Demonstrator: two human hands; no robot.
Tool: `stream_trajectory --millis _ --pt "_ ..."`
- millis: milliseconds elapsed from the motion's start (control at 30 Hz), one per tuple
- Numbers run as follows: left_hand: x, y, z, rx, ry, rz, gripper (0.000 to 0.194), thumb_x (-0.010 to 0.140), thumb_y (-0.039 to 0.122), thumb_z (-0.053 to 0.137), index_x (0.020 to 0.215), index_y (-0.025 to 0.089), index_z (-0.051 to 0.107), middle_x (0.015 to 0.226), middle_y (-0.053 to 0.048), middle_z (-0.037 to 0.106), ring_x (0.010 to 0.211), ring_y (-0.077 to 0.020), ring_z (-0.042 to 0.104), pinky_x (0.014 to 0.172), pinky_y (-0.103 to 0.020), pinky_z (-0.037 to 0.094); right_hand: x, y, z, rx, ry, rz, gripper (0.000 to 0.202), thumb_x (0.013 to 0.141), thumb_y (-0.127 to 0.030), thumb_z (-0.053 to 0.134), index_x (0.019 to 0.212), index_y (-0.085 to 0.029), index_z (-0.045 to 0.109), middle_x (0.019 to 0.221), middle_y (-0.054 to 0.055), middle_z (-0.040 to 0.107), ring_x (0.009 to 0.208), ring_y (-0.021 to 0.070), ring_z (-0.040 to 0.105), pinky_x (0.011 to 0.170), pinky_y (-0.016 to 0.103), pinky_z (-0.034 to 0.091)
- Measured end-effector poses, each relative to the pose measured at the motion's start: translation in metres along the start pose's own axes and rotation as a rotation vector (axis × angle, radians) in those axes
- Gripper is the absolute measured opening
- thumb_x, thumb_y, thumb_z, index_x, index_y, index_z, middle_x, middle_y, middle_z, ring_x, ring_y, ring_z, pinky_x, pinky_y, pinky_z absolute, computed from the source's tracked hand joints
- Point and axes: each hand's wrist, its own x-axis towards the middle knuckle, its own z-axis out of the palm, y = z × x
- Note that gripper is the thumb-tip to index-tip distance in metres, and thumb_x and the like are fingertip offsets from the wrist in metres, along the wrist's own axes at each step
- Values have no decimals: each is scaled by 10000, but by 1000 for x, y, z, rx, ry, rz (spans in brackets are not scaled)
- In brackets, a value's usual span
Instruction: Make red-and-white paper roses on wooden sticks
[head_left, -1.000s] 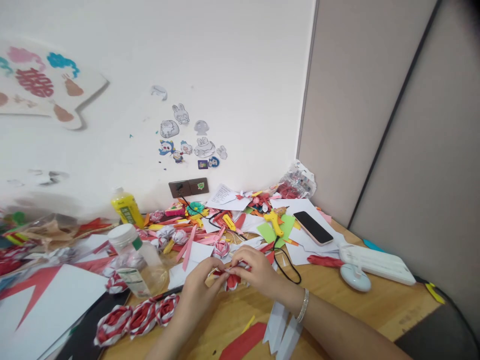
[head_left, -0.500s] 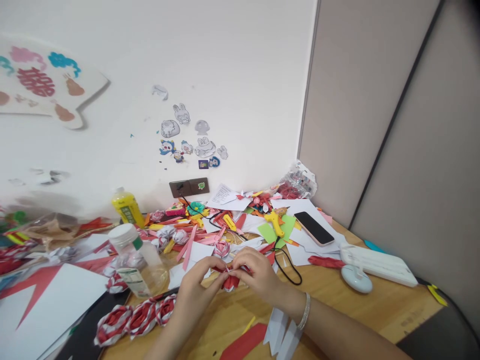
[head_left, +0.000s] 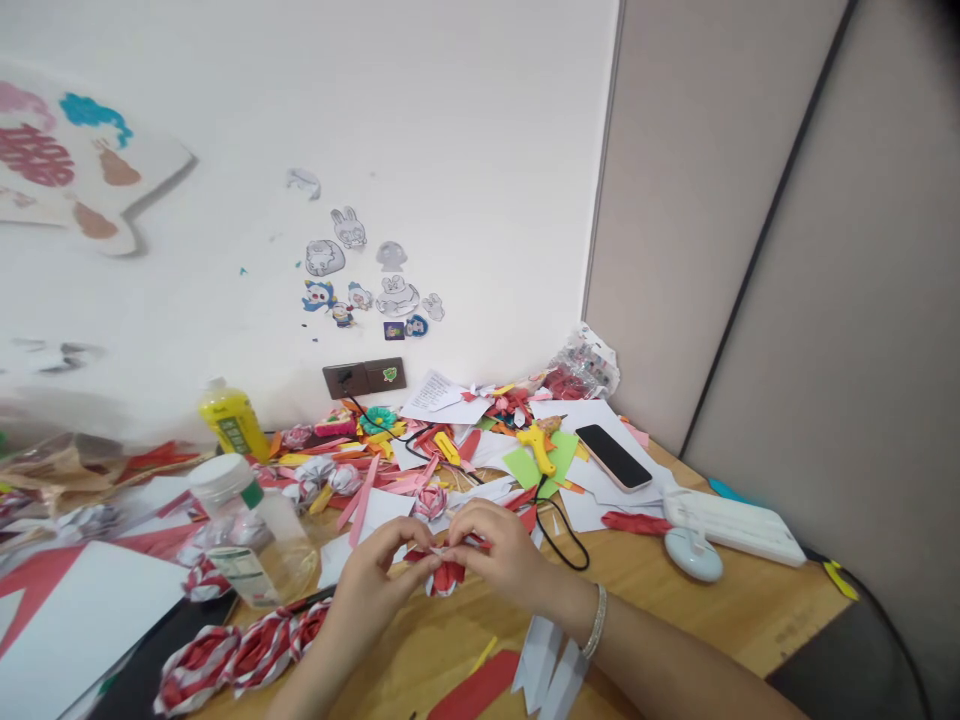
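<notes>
Both hands' fingers (head_left: 424, 570) pinching red-white paper (head_left: 445, 578).

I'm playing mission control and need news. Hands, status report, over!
Left hand and right hand pinching red-and-white paper piece, over. Fingers partly hide it. Black cord loops close beside right hand.

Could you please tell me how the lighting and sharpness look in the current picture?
Head view: soft, fairly even light; a grey shadow edges the wall cutout; the top-right corner is dark. Fine folds in the red-and-white paper piece look soft, and print on the sheet is unreadable.
</notes>
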Motion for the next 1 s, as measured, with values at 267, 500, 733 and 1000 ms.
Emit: stream_trajectory --millis 267,500,733,1000 --pt "3 -9 -3 -64 -191 -147 134 687 296 623 690 173 570 678 6 578 674 -156 548 636 -259 447 -3 6 8 235 -48 415 127 691 -243 698 680 -179 590 679 -24 578 651 115 525 607 212 396" --pt "4 -19 2 -12 -274 -129 223 745 365 573 673 155 598 717 -20 581 702 -168 539 666 -277 428 -1 21 5 357 -183 559 167 661 -268 713 726 -170 595 705 -25 574 673 113 530 629 219 412" --pt "-1 -17 11 -48 -242 -232 304 694 442 621 671 139 614 634 -17 614 610 -159 546 587 -259 431 -2 35 0 435 -310 683 322 566 -351 782 720 -159 574 662 -43 551 589 84 503 545 195 393" --pt "-1 -16 13 -27 -233 -268 310 659 454 633 669 145 628 590 -1 609 581 -145 536 559 -237 418 -1 42 -2 389 -366 628 189 603 -204 727 703 -154 576 675 -33 574 611 89 526 569 196 409"
